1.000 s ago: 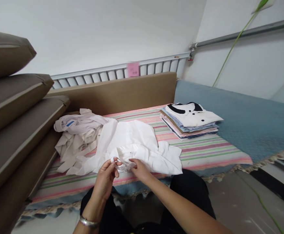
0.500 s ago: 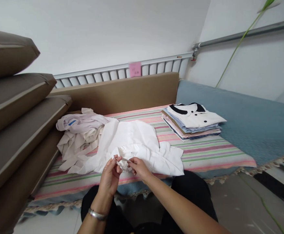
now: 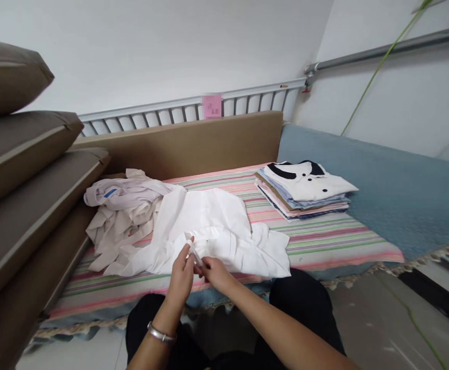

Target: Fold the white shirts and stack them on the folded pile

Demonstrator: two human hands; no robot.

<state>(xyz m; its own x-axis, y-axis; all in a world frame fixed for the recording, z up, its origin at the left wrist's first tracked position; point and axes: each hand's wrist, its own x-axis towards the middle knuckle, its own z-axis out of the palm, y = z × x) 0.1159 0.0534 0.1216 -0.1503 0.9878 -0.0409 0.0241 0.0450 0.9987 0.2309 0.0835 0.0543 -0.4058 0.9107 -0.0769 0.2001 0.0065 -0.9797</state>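
Observation:
A white shirt [image 3: 214,205] lies spread out, its body flat at the back and its near part bunched in folds. My left hand [image 3: 183,270] is closed on a narrow white strip of the shirt near its front edge, with the thumb pointing up. Close beside it, my right hand [image 3: 216,273] pinches the lower end of the same strip. The fingertips almost meet, and the fingers partly hide which part of the shirt this is. A silver bracelet [image 3: 162,334] circles my left wrist.
Crumpled pale clothes [image 3: 126,205] lie at the left, against stacked brown cushions [image 3: 35,210]. A neat pile of folded shirts [image 3: 305,190] sits at the right on the striped cloth [image 3: 324,244]. Behind stand a brown backrest [image 3: 193,141] and a radiator [image 3: 143,121].
My left hand has shifted slightly right, nearer my right hand, and its thumb has risen. The strip between them is tilted more steeply. The view has shifted slightly.

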